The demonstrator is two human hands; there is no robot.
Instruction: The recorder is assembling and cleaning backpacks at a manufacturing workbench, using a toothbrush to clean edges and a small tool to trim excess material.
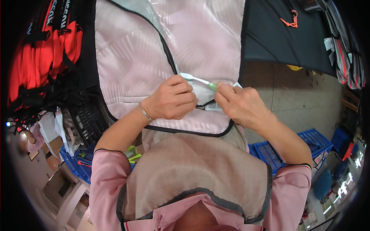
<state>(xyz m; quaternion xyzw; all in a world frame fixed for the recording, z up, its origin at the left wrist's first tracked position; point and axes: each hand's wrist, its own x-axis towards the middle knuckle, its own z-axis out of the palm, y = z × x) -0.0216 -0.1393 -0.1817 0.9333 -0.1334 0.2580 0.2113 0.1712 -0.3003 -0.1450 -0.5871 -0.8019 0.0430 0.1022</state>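
Note:
A pale pink, faintly patterned fabric piece [131,65] with black edge binding lies in front of me. A black-trimmed opening [166,50] runs down its middle, with a clear glossy layer [192,21] beside it. My left hand [173,99] is closed at the lower part of this opening, its fingers on the black-bound edge; the fingertips are partly hidden. My right hand [242,106] pinches the green end of a slim white-and-green tool [198,80]. Its white end reaches over the opening beside my left fingers. A white label [212,106] shows below, between the hands.
Red and black strapped goods [50,57] are heaped at the left. A black fabric surface [285,48] with an orange cord [293,20] lies right, near hanging grey-and-red pieces [343,54]. Blue crates [314,139] stand below at both sides.

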